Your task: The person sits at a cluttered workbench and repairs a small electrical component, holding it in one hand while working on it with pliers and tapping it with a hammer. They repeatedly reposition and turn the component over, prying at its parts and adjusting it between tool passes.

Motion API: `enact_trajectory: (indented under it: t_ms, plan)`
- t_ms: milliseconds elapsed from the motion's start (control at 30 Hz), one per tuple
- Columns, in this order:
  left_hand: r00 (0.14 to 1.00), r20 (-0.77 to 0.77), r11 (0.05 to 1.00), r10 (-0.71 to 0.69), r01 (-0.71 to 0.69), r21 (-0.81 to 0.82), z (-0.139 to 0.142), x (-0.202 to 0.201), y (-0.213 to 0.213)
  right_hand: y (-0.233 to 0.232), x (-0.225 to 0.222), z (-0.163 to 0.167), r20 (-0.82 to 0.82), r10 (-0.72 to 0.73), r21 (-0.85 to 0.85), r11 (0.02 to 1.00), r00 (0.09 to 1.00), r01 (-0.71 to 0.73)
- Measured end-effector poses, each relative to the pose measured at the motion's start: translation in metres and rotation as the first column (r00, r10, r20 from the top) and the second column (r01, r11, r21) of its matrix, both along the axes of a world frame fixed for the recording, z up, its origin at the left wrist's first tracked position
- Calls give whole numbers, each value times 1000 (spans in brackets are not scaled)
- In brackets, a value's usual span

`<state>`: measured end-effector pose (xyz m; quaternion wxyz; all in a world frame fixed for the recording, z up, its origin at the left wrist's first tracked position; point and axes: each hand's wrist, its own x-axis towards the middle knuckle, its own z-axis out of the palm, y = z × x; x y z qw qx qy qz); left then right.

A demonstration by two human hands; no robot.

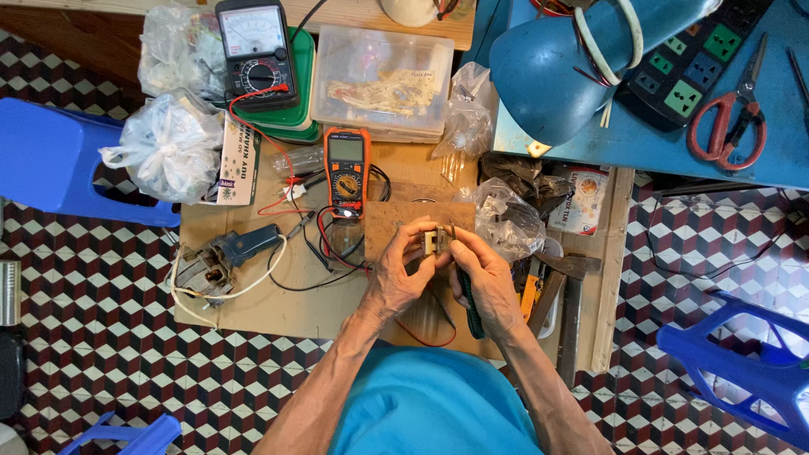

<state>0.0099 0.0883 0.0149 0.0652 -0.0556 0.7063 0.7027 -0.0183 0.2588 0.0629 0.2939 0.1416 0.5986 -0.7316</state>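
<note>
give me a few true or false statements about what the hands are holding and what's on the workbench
1. Both hands, the left hand and the right hand, meet at a small boxy part. True.
2. The orange multimeter lies beyond the hands. True.
3. The red-handled scissors lie on the wooden board. False: they lie on the blue table.
4. The black analog meter sits in the person's lap. False: it stands at the far edge, on a green box.
5. The blue lamp shade is right of the clear plastic tub. True.
</note>
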Motion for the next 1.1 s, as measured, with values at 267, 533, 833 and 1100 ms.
enact_trajectory:
  t_ms: [267,533,833,1100]
  plan:
    - [994,41,900,102,-110,421,0,6,6,3,14,13,-74,7,-91,996,997,-14]
    - [994,10,905,108,-102,413,18,7,6,8,23,13,15,-96,-104,990,995,97]
    - [985,171,670,19,-140,729,47,2,-3,4,37,17,-14,-123,-212,970,992,117]
    - [976,219,660,-5,-161,733,58,-5,-7,-1,34,21,-78,-83,-138,988,993,72]
